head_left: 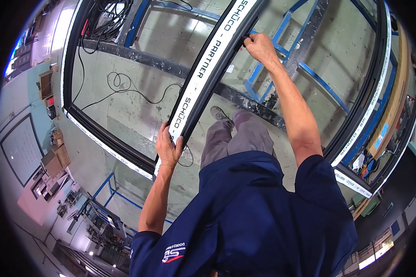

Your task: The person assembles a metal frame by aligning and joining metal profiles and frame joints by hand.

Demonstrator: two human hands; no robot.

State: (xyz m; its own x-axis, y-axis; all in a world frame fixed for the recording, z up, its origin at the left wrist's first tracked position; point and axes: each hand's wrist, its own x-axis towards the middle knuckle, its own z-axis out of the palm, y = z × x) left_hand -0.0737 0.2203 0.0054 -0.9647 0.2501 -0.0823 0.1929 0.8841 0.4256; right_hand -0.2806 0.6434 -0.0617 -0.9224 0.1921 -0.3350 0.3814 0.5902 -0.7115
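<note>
A long black frame profile [185, 108] with white "SCHÜCO PARTNER" film runs diagonally in front of me, part of a large window or door frame. My left hand [168, 147] is wrapped around its near end, thumb on the right edge and fingers on the left. Farther up, my right hand [262, 47] is closed at the profile's right edge. Its fingertips pinch a small black piece [246, 41] that looks like rubber gasket, mostly hidden by the fingers and the edge.
Blue and dark metal stand bars [235, 99] cross beneath the frame. A thin black cable [138, 90] trails over the floor, and coiled cables [107, 21] lie at upper left. Wooden strips [393, 101] and tools [372, 166] are at right. A whiteboard [22, 150] hangs at left.
</note>
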